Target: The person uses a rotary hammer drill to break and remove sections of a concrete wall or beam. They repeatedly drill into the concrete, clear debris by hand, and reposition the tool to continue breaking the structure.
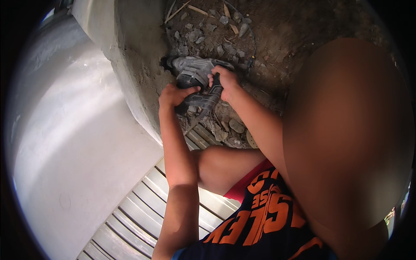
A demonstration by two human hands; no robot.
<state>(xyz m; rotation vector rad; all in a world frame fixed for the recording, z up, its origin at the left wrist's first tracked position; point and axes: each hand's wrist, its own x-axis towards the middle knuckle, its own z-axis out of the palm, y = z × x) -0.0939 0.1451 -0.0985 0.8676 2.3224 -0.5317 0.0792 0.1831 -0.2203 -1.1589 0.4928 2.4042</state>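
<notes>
A dusty grey and black power tool lies low against a rough concrete wall, its front end pointing left at the wall's base. My left hand grips the black body of the tool on the near side, thumb stretched across it. My right hand is closed round the black rear handle, to the right of my left hand. Broken concrete pieces and loose dirt surround the tool.
A smooth pale wall surface fills the left. Grey slatted metal runs below it, near my bent bare leg. Dirt with rubble, wood slivers and a stone spreads behind and beside the tool. A large blurred area covers the right.
</notes>
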